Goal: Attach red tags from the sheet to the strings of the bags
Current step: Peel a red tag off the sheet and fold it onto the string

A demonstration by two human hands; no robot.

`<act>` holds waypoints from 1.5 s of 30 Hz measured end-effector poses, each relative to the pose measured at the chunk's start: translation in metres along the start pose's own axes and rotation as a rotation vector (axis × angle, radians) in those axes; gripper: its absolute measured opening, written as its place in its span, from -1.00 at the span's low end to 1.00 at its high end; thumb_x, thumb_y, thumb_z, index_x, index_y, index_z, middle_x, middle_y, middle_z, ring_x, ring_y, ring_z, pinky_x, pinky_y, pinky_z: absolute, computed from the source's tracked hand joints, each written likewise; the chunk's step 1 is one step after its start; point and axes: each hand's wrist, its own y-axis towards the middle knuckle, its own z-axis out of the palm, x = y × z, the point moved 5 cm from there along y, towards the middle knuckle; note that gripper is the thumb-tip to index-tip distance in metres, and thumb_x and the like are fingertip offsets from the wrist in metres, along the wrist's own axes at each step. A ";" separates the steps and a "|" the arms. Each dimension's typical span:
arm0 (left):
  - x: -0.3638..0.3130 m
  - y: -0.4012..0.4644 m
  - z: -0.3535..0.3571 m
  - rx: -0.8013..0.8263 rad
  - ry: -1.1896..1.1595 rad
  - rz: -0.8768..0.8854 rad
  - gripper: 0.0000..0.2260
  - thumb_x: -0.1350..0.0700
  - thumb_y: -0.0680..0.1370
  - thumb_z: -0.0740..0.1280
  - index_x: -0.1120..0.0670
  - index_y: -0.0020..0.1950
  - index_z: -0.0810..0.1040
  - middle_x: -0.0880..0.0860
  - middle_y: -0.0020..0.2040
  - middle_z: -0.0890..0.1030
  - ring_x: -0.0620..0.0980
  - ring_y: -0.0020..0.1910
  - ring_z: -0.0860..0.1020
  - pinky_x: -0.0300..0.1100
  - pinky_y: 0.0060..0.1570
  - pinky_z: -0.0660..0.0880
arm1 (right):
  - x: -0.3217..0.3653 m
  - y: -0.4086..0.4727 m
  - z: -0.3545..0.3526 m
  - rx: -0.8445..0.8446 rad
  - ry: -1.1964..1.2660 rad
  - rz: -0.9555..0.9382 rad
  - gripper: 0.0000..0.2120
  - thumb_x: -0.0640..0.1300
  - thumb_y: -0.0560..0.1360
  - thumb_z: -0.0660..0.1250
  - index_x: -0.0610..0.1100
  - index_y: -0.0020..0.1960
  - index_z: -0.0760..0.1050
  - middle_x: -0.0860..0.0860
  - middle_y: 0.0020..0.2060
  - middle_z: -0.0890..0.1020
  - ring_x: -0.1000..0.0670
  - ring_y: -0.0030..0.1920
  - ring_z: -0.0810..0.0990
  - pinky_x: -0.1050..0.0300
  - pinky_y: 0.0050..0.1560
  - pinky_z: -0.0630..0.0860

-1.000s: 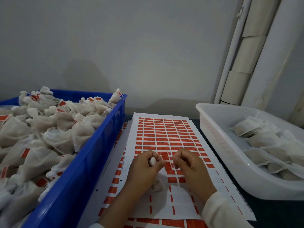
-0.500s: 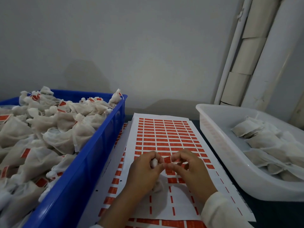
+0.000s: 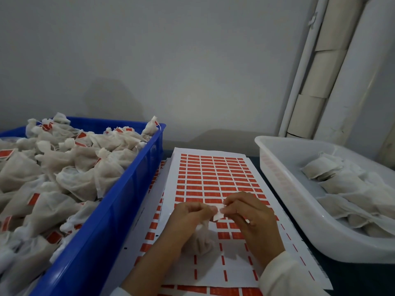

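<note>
Both hands pinch one tag [image 3: 218,215] over the sheet [image 3: 213,178]; a bag [image 3: 201,242] hangs under the left hand [image 3: 190,218]. Blue bin [image 3: 119,210] is piled with tagged bags, white bin [image 3: 284,184] holds untagged ones: much seems done, more remains.

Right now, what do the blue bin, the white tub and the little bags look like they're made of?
Blue bin: likely hard moulded plastic, glossy highlights on its wall. White tub: translucent-looking plastic, smooth rounded rim. Bags: thin, matte, wrinkled white fabric or filter paper; can't tell which.
</note>
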 end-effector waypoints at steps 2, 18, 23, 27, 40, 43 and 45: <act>0.000 -0.001 -0.001 -0.003 -0.023 0.008 -0.94 0.03 0.47 0.39 -0.04 -0.20 0.61 -0.12 -0.17 0.61 -0.11 -0.13 0.50 -0.39 -0.28 0.35 | -0.002 -0.001 0.002 0.005 -0.001 0.015 -0.93 -0.17 0.32 0.38 -0.10 -0.22 0.63 0.00 -0.19 0.67 0.07 -0.18 0.62 0.24 -0.04 0.51; -0.005 -0.003 -0.003 -0.046 -0.039 0.119 -0.89 0.14 0.48 0.38 -0.03 -0.24 0.59 -0.16 -0.26 0.61 -0.15 -0.20 0.55 -0.50 -0.30 0.40 | -0.013 -0.006 0.014 0.117 0.263 0.347 -0.90 0.04 0.40 0.25 0.10 -0.20 0.54 0.17 -0.08 0.59 0.16 -0.07 0.53 0.41 0.07 0.37; -0.006 -0.004 -0.002 -0.023 -0.028 0.152 -0.91 0.15 0.48 0.38 0.00 -0.20 0.60 -0.13 -0.21 0.63 -0.15 -0.15 0.56 -0.48 -0.26 0.37 | -0.016 -0.009 0.020 0.067 0.449 0.521 -0.92 0.06 0.38 0.29 0.08 -0.22 0.51 0.20 -0.27 0.60 0.23 -0.15 0.56 0.47 -0.16 0.46; -0.008 -0.004 -0.001 -0.014 0.003 0.161 -0.92 0.15 0.49 0.37 0.00 -0.20 0.60 -0.13 -0.18 0.62 -0.17 -0.16 0.56 -0.51 -0.31 0.36 | -0.017 -0.012 0.024 0.078 0.493 0.579 -0.92 -0.07 0.45 0.33 0.02 -0.22 0.51 0.16 -0.31 0.62 0.19 -0.20 0.61 0.38 -0.19 0.54; -0.011 -0.007 0.004 0.066 -0.020 0.192 -0.87 0.20 0.49 0.36 0.04 -0.25 0.58 -0.05 -0.18 0.63 -0.10 -0.12 0.58 -0.41 -0.16 0.44 | -0.013 -0.012 0.024 0.077 0.542 0.643 -0.89 -0.12 0.47 0.33 -0.06 -0.23 0.48 0.11 -0.34 0.62 0.16 -0.30 0.64 0.42 -0.31 0.52; -0.012 -0.008 0.004 0.078 -0.008 0.215 -0.86 0.21 0.50 0.35 0.03 -0.25 0.57 -0.06 -0.19 0.63 -0.09 -0.11 0.58 -0.41 -0.15 0.47 | -0.011 -0.011 0.024 0.070 0.554 0.649 -0.89 -0.14 0.47 0.33 -0.07 -0.23 0.47 0.10 -0.33 0.62 0.17 -0.30 0.64 0.44 -0.33 0.51; -0.013 -0.008 0.004 0.084 -0.013 0.224 -0.86 0.21 0.50 0.34 0.03 -0.24 0.57 -0.05 -0.18 0.63 -0.09 -0.11 0.58 -0.42 -0.15 0.48 | -0.010 -0.011 0.024 0.060 0.555 0.645 -0.89 -0.14 0.47 0.33 -0.06 -0.23 0.46 0.10 -0.33 0.61 0.17 -0.30 0.64 0.44 -0.33 0.51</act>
